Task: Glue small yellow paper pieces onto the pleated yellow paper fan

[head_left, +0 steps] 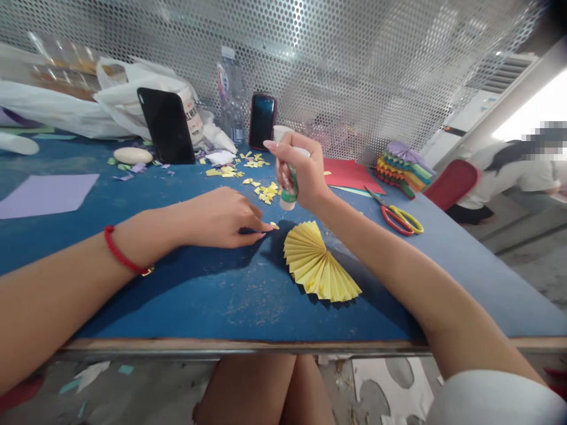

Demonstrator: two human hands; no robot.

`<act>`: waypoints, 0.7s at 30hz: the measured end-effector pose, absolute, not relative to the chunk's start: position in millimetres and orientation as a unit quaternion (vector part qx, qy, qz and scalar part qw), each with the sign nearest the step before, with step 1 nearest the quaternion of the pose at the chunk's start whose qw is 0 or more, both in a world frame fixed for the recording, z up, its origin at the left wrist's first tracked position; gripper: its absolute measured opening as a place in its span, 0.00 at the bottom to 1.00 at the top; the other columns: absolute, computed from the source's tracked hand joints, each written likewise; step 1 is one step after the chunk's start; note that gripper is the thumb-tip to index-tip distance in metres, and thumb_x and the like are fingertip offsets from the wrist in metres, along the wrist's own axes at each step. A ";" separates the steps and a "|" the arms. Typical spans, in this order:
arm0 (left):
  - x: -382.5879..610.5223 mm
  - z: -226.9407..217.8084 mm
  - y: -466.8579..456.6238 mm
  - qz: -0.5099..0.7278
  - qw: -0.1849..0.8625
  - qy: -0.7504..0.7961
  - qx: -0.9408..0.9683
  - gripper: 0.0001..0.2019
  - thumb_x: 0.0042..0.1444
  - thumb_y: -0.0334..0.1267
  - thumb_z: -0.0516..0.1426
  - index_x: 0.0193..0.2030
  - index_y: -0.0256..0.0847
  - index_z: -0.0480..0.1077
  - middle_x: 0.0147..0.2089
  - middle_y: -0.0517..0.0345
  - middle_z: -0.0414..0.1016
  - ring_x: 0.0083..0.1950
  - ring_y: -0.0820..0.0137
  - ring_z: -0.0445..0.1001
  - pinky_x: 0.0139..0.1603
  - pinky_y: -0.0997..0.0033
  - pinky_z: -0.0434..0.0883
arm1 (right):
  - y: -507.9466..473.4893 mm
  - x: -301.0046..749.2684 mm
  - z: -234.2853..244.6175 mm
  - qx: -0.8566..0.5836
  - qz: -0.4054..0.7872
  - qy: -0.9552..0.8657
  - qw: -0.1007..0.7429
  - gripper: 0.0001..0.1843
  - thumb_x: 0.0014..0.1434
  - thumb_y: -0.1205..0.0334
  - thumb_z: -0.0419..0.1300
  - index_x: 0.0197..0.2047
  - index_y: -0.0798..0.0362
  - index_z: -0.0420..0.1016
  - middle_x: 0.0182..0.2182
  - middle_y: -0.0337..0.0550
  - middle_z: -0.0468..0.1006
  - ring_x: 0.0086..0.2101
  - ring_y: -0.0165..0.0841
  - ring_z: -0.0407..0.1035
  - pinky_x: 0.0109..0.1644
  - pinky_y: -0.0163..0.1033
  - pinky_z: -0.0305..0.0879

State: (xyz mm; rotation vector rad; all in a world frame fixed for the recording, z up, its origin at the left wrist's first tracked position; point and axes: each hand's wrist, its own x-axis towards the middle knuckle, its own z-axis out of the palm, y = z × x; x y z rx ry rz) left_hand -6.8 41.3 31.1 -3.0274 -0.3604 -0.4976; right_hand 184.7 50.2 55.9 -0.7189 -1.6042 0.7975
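Note:
Curled with its index finger stretched forward, my left hand [225, 218] pins a small pale yellow paper scrap [274, 225] to the table with the fingertip. My right hand [305, 168] is wrapped round a white and green glue bottle [290, 195], partly hidden by the fingers. The bottle's pale end points down, just above the tabletop. Below it lies a pleated yellow paper fan [319, 262], spread into a half circle, touched by neither hand. Several yellow paper scraps [268, 192] are scattered just beyond my hands.
Red-and-yellow-handled scissors [401, 219], red paper sheets [349, 174] and a stack of colourful pleated paper [401, 168] lie right. Two phones, one black [166, 127], a bottle [233, 97] and plastic bags stand behind. Purple paper [48, 195] lies left. A person [509, 171] sits far right.

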 end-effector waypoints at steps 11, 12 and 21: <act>-3.9 33.5 39.3 -0.152 0.053 -0.123 -0.979 0.23 0.66 0.52 0.58 0.64 0.51 0.73 0.57 0.47 0.77 0.53 0.58 0.77 0.55 0.60 0.70 | 54.2 197.3 77.0 -0.383 0.287 -0.656 0.584 0.26 0.66 0.43 0.58 0.25 0.46 0.50 0.16 0.29 0.55 0.18 0.24 0.54 0.23 0.35 0.57; -3.3 33.3 37.9 -0.144 0.045 -0.115 -0.982 0.24 0.66 0.54 0.57 0.66 0.51 0.72 0.62 0.48 0.76 0.60 0.55 0.74 0.63 0.57 0.67 | 54.6 197.9 78.2 -0.360 0.298 -0.652 0.597 0.26 0.65 0.45 0.60 0.25 0.46 0.51 0.15 0.28 0.55 0.17 0.24 0.53 0.23 0.35 0.56; 1.2 35.3 14.3 -0.034 -0.007 -0.152 -0.988 0.39 0.64 0.66 0.54 0.76 0.51 0.56 0.74 0.57 0.63 0.79 0.53 0.52 0.81 0.54 0.32 | 58.9 207.2 97.8 -0.203 0.351 -0.622 0.670 0.25 0.65 0.65 0.61 0.20 0.49 0.54 0.09 0.23 0.55 0.10 0.23 0.48 0.15 0.32 0.49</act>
